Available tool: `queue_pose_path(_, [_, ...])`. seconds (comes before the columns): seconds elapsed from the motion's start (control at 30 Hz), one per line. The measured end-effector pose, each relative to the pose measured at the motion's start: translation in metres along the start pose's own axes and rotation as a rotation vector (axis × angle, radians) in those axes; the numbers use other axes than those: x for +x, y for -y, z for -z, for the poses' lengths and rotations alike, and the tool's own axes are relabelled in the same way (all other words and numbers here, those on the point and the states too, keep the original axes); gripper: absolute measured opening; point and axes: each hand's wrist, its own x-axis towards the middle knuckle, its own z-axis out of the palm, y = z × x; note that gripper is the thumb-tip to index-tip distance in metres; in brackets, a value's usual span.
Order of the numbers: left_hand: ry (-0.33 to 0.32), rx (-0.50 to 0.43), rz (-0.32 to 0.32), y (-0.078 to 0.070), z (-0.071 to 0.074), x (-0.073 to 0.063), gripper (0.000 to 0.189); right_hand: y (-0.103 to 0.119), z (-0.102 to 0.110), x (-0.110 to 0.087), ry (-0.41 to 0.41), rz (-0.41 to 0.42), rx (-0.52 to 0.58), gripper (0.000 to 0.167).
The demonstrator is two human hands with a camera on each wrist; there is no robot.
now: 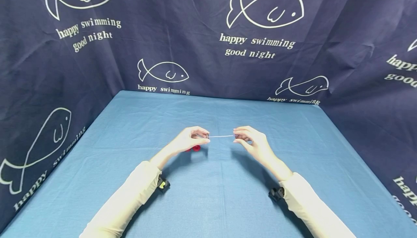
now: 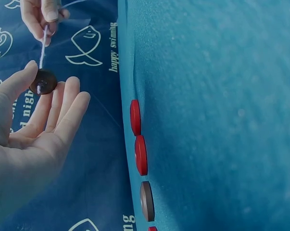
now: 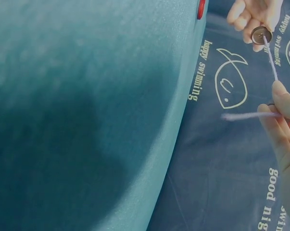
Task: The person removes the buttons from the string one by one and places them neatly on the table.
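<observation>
My left hand (image 1: pixel 191 138) pinches a dark brown button (image 2: pixel 44 81) by its edge between thumb and fingers. A pale lilac string (image 1: pixel 221 136) comes through the button and runs taut across to my right hand (image 1: pixel 254 142). There the thumb and fingertips pinch the string, and its loose end sticks out past the fingers in the right wrist view. Something small and dark (image 3: pixel 271 104) shows at the right fingertips, mostly hidden, so I cannot tell what it is. Both hands are held above the table.
On the blue tablecloth (image 1: pixel 208 194), below the left hand, lie red buttons (image 2: pixel 141 155) and a grey-brown button (image 2: pixel 146 201) in a row. Dark blue curtains (image 1: pixel 202 31) with white fish prints hang behind the table and at both sides.
</observation>
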Motion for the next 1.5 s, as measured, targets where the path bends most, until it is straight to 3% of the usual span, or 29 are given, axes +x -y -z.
queue_pose_path(0.37, [-0.010,0.009,-0.011,0.0053,0.0016,-0.0008,0.040,0.0013,-0.0003,0.0001,-0.021,0.027,-0.014,0.035])
queue_pose_path(0.93, [-0.001,0.001,-0.011,0.0036,0.0040,-0.0031,0.041,0.0002,0.0020,-0.0005,0.001,-0.036,-0.012,0.034])
queue_pose_path(1.2, [0.001,-0.005,-0.014,0.0038,0.0046,-0.0031,0.041,0.0006,0.0019,-0.0005,-0.015,-0.009,-0.014,0.035])
queue_pose_path(1.5, [0.000,0.012,-0.011,0.0035,0.0055,-0.0040,0.037,-0.0017,0.0038,-0.0020,0.019,-0.062,-0.025,0.034])
